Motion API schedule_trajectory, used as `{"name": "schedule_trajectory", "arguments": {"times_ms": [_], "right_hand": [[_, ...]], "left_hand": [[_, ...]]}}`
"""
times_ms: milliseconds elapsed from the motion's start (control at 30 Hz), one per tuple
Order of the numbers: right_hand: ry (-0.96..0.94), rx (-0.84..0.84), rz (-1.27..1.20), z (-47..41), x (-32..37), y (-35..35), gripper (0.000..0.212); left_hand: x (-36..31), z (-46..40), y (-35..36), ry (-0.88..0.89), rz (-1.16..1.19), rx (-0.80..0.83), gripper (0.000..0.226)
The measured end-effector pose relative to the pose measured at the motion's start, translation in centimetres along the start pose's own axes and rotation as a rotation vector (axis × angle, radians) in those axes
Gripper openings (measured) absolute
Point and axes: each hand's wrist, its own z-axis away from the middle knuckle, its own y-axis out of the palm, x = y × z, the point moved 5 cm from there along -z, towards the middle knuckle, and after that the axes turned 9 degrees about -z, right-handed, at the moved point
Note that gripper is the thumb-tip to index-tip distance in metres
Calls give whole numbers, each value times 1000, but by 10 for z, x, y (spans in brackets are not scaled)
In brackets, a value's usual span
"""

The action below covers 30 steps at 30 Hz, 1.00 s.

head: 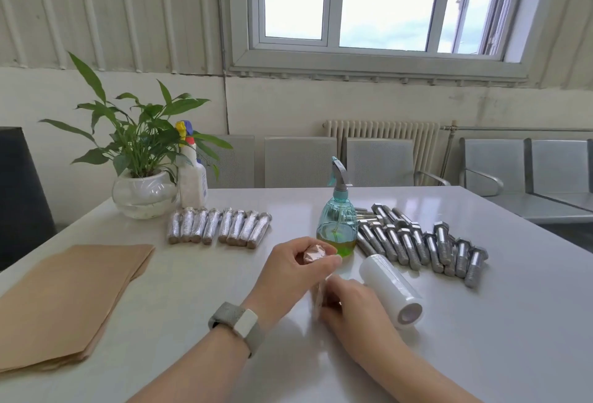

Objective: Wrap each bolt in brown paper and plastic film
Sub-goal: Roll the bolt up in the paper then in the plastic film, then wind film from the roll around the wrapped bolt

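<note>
Eight wrapped bolts [219,226] lined up far left, both hands [296,266] [351,301] pinching one more in film, big bare pile [426,247] right still to go.

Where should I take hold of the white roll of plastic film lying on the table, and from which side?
Grip the white roll of plastic film around the middle of its barrel, coming from above. It lies on its side, open core end toward the person, so its curved sides are exposed. The right hand is nearest, though it now holds the wrapped bolt.
</note>
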Motion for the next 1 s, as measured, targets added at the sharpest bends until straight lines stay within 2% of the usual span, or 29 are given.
{"name": "schedule_trajectory", "arguments": {"times_ms": [33, 133, 200, 300, 367, 400, 467, 500, 533, 567, 600, 667, 700, 767, 867, 933, 1000], "right_hand": [[-14, -13, -3, 2, 1, 1, 5], [-9, -45, -60, 3, -1, 0, 6], [8, -53, -55, 2, -1, -2, 12], [42, 32, 11, 2, 2, -5, 19], [42, 113, 103, 0, 2, -18, 16], [46, 109, 132, -2, 2, -33, 13], [86, -49, 140, -11, -7, -78, 12], [123, -122, 175, -15, -15, -98, 19], [193, -119, 230, -17, -25, -109, 35], [298, -31, 257, -20, -38, -111, 54], [443, 103, 213, -19, -50, -104, 72], [660, 304, 0, -12, -63, -80, 89], [680, 323, -40, -13, -68, -74, 88], [704, 275, -94, -18, -73, -75, 73], [783, 210, -480, -23, -72, -80, 52], [755, 251, -674, -26, -62, -81, 48], [712, 284, -693, -30, -53, -81, 48]], "left_hand": [[1, -3, 8, 6, 23, -20, 14], [8, -12, 26, -42, 50, -120, 21], [12, -15, 38, -53, 53, -127, 24], [17, -16, 50, -44, 31, -110, 27], [21, -19, 50, -50, 29, -110, 19], [21, -20, 49, -56, 28, -119, 15], [21, -21, 48, -73, 0, -125, 14], [22, -21, 50, -86, 2, -119, 14], [23, -20, 52, -103, 22, -111, 13], [24, -19, 53, -122, 42, -104, 12], [25, -19, 53, -133, 46, -104, 11], [28, -20, 53, -125, 30, -108, 10], [29, -20, 53, -119, 34, -101, 11], [31, -20, 54, -127, 57, -75, 13], [30, -19, 53, -151, 129, -15, 30], [28, -19, 52, -123, 128, 28, 44], [28, -19, 52, -86, 111, 57, 50]]}}
